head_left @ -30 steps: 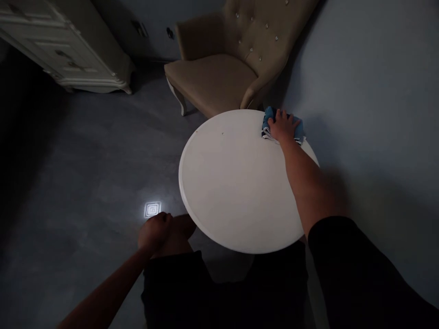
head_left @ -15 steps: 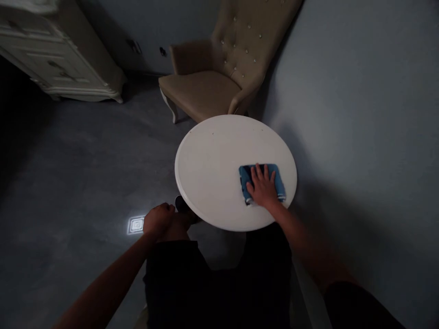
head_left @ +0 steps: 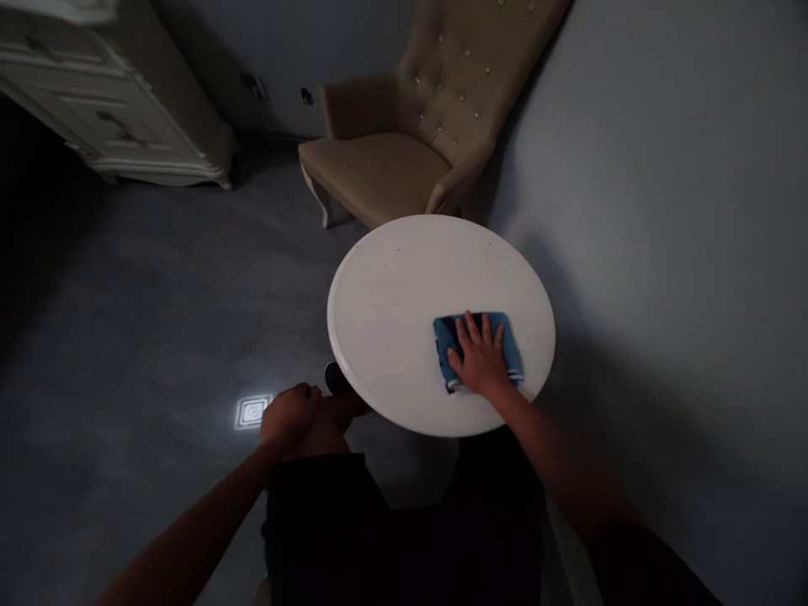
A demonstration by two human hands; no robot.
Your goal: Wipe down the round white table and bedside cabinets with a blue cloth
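On the round white table [head_left: 391, 328] lies a folded blue cloth [head_left: 510, 341] with dark patches and a pale edge. My right hand [head_left: 481, 358] presses flat on top of it, fingers spread, the palm hiding the cloth's middle. The cloth is right of the tabletop's centre, towards the near edge. My left hand [head_left: 292, 415] rests by my bare left knee, left of the table's near edge, fingers curled in. I see nothing held in it.
A tan tufted armchair [head_left: 379, 172] stands just behind the table. At the far left is a cream cabinet [head_left: 145, 126]. A grey wall [head_left: 682, 252] runs along the right side. Small dark specks dot the tabletop's far part. A patch of light falls on the floor.
My right hand and the blue cloth have slid slightly left and nearer to me across the tabletop. My left hand stays by the knee. The whole view has shifted a little.
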